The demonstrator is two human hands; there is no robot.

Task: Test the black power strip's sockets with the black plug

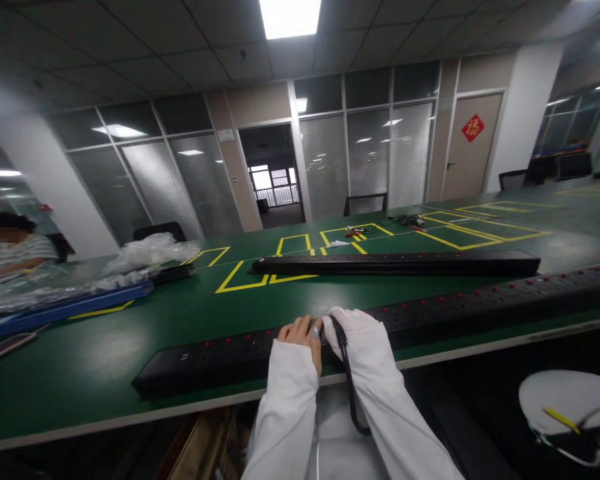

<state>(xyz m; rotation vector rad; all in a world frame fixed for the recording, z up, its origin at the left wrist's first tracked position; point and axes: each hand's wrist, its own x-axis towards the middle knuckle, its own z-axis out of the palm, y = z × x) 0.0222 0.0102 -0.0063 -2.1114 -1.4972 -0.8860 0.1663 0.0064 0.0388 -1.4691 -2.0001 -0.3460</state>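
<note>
A long black power strip with red dots along its top lies along the near edge of the table. My bare left hand is on top of it, fingers curled over its far side and the thumb beside them. Against its right side, my right hand, in a white glove, is closed around the end of a thick black power cord. The cord hangs from that hand over the table edge toward my lap. The plug end is hidden in the glove, so I cannot tell whether it sits in a socket.
Behind lies a second black power strip on the green table, which has yellow tape outlines. Clear plastic wrap and a blue strip are at left, near a seated person. A white stool stands below right.
</note>
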